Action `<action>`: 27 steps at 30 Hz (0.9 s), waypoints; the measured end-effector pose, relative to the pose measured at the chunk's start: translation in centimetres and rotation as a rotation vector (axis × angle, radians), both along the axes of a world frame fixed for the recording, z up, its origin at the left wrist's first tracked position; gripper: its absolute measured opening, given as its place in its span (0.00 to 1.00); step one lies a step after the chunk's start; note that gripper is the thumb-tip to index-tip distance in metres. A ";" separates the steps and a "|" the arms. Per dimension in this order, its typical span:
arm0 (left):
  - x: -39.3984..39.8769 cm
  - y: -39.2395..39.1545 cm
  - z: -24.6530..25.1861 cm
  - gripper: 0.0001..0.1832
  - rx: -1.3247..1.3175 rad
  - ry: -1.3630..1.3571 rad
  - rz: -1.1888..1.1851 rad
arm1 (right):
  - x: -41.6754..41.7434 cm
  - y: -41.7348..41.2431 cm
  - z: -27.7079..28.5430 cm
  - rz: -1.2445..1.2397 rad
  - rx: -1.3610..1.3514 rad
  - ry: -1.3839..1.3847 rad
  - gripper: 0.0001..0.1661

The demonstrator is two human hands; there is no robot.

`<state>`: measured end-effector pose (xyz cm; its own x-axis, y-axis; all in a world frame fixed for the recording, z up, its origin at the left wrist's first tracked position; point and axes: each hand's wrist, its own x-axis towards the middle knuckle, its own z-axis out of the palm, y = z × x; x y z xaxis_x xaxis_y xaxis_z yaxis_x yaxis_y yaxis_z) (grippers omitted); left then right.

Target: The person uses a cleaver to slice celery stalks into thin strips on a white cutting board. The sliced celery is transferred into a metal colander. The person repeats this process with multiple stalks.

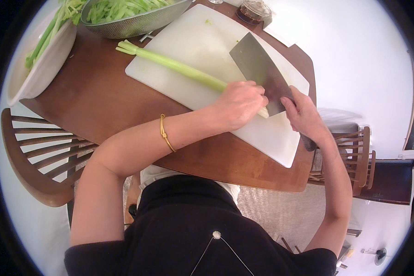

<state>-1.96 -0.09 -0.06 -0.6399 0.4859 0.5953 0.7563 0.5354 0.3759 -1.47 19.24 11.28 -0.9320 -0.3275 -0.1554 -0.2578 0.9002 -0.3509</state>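
A long celery stalk (183, 69) lies slantwise over a white plastic cutting board (193, 38), its forked far end sticking out past the board's left edge. My left hand (241, 103) grips the stalk near its pale cut end, which shows just beyond the fingers. In my right hand (303, 114) is a Chinese cleaver (258, 69), held by its dark handle with the thumb on the blade. The wide blade stands right beside the pale end of the stalk; whether they touch I cannot tell. Small green scraps lie on the board's far part.
A perforated metal colander (124, 27) of cut celery stands at the back left. Beside it, a white bowl (51, 69) holds whole stalks. A lidded glass jar (253, 12) sits behind the board. Wooden chairs (41, 158) flank the brown table (100, 82).
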 end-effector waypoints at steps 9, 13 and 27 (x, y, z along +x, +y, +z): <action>0.2 -0.5 -0.3 0.10 -0.016 0.026 0.030 | 3.4 0.2 3.0 0.037 0.136 -0.069 0.11; 0.2 -0.4 -0.4 0.09 -0.013 0.047 0.005 | 3.6 0.6 1.4 0.112 0.081 0.039 0.10; -0.1 -0.3 -0.1 0.07 -0.001 0.015 0.039 | 2.4 -0.7 2.9 0.022 0.108 -0.081 0.12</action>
